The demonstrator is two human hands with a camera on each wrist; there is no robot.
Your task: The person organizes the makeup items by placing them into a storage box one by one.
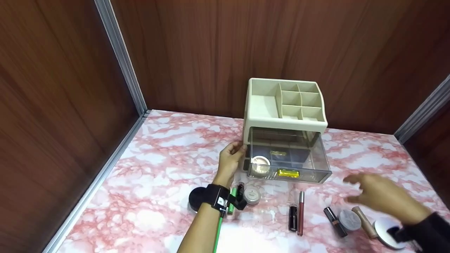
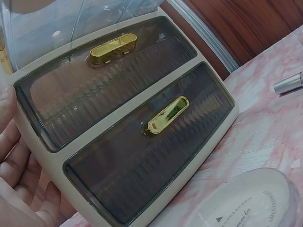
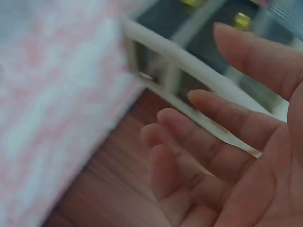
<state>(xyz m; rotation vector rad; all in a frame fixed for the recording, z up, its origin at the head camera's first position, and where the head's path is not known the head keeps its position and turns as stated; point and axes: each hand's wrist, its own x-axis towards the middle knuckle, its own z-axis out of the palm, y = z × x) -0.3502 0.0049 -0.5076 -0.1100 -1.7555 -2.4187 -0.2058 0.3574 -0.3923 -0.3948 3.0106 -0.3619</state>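
Observation:
A cream cosmetics organizer with smoky see-through drawers stands near the back wall. Its top drawer is pulled out and holds a small round cosmetic container at the front left corner. My left hand touches the organizer's left side. In the left wrist view, the fingers lie along that side, below two closed drawers with gold handles. To the right of the organizer, my right hand is blurred above the table, fingers spread and holding nothing; the right wrist view shows its bare palm.
Near the drawer lie a round jar, a green tube and a black round case. A dark tube and a red lip gloss lie in front. Below my right hand are a lipstick, clear-lidded jar, beige tube and white compact.

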